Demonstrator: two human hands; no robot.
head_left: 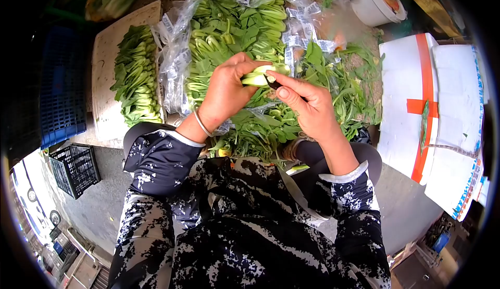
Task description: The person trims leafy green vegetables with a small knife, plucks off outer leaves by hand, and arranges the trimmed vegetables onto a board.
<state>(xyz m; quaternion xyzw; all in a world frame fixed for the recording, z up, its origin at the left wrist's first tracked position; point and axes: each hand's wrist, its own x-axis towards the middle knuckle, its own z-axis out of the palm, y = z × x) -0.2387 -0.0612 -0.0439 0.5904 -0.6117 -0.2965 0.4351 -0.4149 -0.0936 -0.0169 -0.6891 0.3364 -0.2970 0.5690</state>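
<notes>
My left hand (227,87), with a bangle at the wrist, is closed around a green bok choy (253,78), its pale base pointing right. My right hand (314,107) is closed on a small dark knife (273,83), mostly hidden by the fingers, and the knife meets the base of the bok choy. Under and beyond my hands, a clear plastic bag (179,39) lies opened around a heap of bok choy (237,23). Loose leaves (260,133) lie nearer my knees, and more leafy pieces (359,80) are spread to the right.
At left, bok choy (138,75) is stacked in rows on a pale board (107,44). A blue crate (62,80) and a black crate (75,170) stand farther left. White foam boxes (401,91) with red tape are at right, and a white bucket (371,8) sits behind.
</notes>
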